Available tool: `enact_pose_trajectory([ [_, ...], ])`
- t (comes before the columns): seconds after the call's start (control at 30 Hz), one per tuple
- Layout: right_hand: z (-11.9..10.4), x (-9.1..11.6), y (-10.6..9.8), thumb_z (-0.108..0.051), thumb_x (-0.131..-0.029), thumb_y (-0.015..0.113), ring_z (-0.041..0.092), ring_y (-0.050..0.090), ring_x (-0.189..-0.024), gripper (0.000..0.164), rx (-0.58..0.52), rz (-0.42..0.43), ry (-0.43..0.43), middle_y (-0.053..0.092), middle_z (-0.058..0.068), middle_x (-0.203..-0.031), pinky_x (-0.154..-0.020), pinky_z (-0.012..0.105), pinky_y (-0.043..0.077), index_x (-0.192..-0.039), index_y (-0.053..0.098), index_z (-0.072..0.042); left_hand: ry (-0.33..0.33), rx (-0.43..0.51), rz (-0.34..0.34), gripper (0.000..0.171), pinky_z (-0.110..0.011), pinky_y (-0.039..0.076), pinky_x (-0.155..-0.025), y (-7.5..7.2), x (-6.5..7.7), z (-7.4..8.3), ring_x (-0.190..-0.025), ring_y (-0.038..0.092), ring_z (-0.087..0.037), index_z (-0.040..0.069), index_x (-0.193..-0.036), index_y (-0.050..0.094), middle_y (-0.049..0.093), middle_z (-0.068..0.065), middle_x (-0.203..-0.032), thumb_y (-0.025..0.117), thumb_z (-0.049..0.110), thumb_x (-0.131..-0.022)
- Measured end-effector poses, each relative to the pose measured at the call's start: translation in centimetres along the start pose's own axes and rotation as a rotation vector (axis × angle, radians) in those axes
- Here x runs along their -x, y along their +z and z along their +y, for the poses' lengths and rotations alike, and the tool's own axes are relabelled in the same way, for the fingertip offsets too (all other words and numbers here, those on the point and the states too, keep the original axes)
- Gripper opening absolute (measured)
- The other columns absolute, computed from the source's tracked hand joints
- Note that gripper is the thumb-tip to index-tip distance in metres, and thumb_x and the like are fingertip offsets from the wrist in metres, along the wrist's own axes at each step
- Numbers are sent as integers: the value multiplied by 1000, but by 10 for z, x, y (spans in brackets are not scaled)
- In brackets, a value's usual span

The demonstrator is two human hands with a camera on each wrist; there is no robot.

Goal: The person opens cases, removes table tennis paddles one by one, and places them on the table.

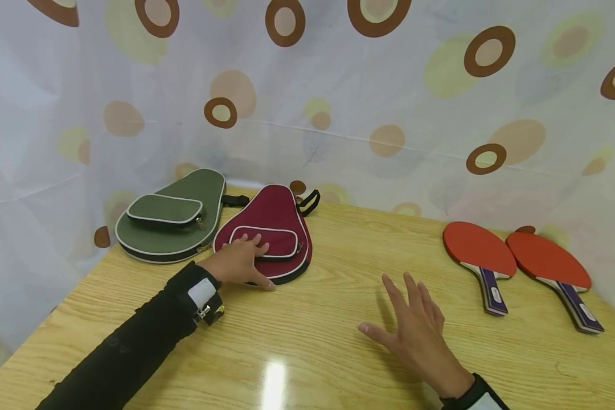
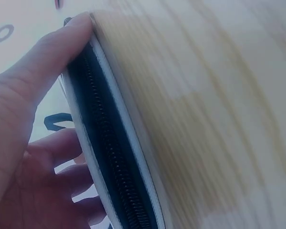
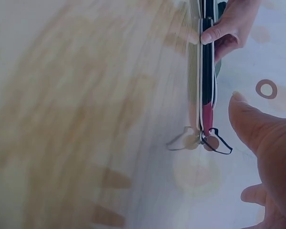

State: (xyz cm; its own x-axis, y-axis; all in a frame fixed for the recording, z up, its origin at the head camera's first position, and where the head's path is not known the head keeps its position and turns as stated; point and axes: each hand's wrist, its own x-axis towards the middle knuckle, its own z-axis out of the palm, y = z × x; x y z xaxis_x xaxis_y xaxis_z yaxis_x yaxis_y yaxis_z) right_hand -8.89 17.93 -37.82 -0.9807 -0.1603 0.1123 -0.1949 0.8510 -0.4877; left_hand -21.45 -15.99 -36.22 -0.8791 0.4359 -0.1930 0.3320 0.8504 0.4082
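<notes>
A maroon paddle case with white piping and a small front pocket lies on the table. My left hand rests on its lower left part, fingers spread over the pocket. In the left wrist view the thumb lies along the case's zippered black side. My right hand hovers over the table to the right, fingers spread and holding nothing. In the right wrist view its thumb stands apart from the case. Two red table tennis paddles lie at the right.
A green paddle case with a front pocket lies left of the maroon one, close beside it. The wooden table runs back to a white curtain with brown and yellow circles. A black loop strap sticks out from the maroon case.
</notes>
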Motion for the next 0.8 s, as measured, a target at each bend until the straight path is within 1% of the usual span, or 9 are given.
enact_pose_trajectory([
  [0.13, 0, 0, -1, -50, -85, 77, 62, 5, -143, 94, 0, -1, 5, 12, 35, -160, -102, 77, 8, -157, 33, -7, 5, -1, 5, 98, -73, 17, -112, -2, 0, -5, -148, 17, -52, 1, -152, 41, 27, -26, -160, 84, 49, -78],
  [0.4, -1, -2, 1, -50, -85, 77, 62, 5, -143, 94, -12, -16, 7, 12, 35, -160, -101, 78, 8, -156, 34, -7, -21, 6, -2, 97, -73, 14, -112, -1, -2, -3, -149, 15, -50, 2, -152, 40, 25, -24, -162, 84, 47, -78],
  [0.5, -1, -3, 3, -50, -84, 78, 62, 5, -143, 94, -16, -22, 11, 13, 35, -160, -101, 78, 8, -156, 34, -7, -5, 12, -9, 98, -72, 14, -113, -1, 1, -6, -149, 14, -50, 0, -153, 39, 24, -25, -162, 82, 48, -80],
  [0.57, -2, -3, 4, -51, -84, 78, 62, 5, -143, 95, -19, -29, 12, 13, 34, -160, -101, 79, 9, -156, 34, -8, 20, 26, -7, 99, -69, 16, -114, -3, 4, -9, -149, 15, -50, -3, -154, 35, 23, -26, -162, 80, 50, -83],
  [0.63, -2, -3, 4, -51, -84, 78, 62, 6, -143, 95, -12, -30, 10, 13, 34, -160, -101, 79, 10, -156, 34, -8, 41, 64, 18, 101, -64, 18, -116, -10, 9, -14, -149, 16, -48, -5, -155, 29, 22, -26, -163, 77, 49, -86],
  [0.7, -2, -3, 4, -49, -84, 78, 62, 7, -143, 94, -7, -19, 3, 14, 35, -159, -101, 78, 10, -156, 34, -8, 57, 90, 80, 100, -60, 21, -117, -22, 13, -22, -149, 19, -46, -7, -156, 25, 22, -26, -162, 76, 46, -88],
  [0.8, -2, -4, 3, -48, -85, 78, 62, 8, -143, 93, -2, -5, -4, 15, 34, -159, -101, 78, 10, -156, 35, -8, 31, 106, 161, 94, -59, 22, -117, -46, 19, -36, -149, 20, -45, -5, -158, 21, 23, -27, -162, 74, 36, -92],
])
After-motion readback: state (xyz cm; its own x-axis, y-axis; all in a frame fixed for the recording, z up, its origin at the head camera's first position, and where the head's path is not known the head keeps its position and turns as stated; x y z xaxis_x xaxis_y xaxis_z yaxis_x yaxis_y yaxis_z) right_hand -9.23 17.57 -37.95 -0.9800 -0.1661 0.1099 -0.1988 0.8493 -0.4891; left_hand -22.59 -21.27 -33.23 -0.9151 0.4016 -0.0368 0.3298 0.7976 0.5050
